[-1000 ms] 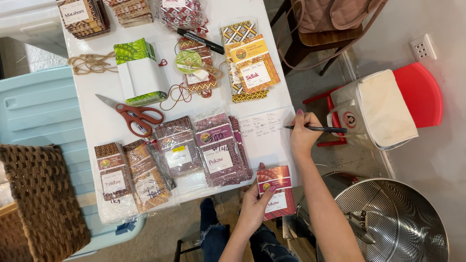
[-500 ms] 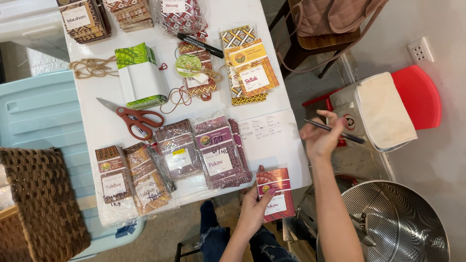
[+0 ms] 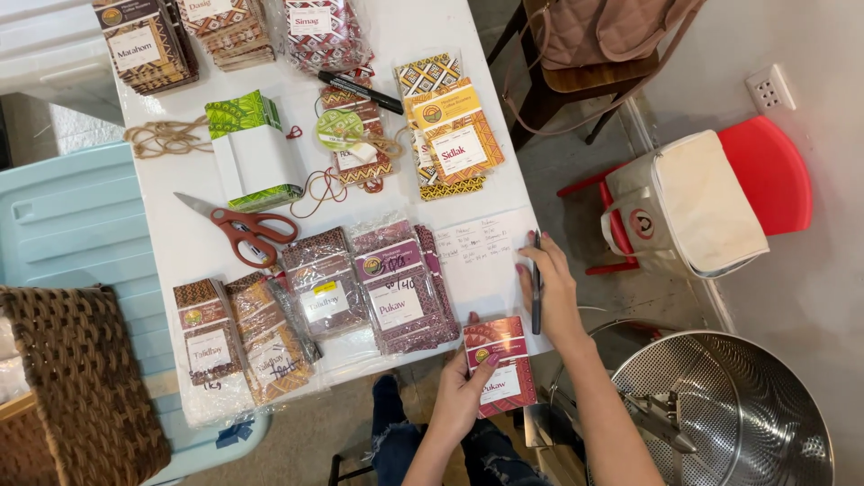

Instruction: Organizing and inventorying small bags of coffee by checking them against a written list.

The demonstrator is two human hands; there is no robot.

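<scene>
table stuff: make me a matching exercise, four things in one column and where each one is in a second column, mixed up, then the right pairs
Things
1. scissors
2. dark red packet
3. pen
4. black marker

Places
A. in the right hand, over the white sheet of paper
B. flat on the table, blades pointing to the picture's left, below the green and white box
C. in the left hand, at the near table edge
D. lying far up the table, beside the yellow patterned packets

Pairs: 1-B, 2-C, 3-A, 4-D
</scene>
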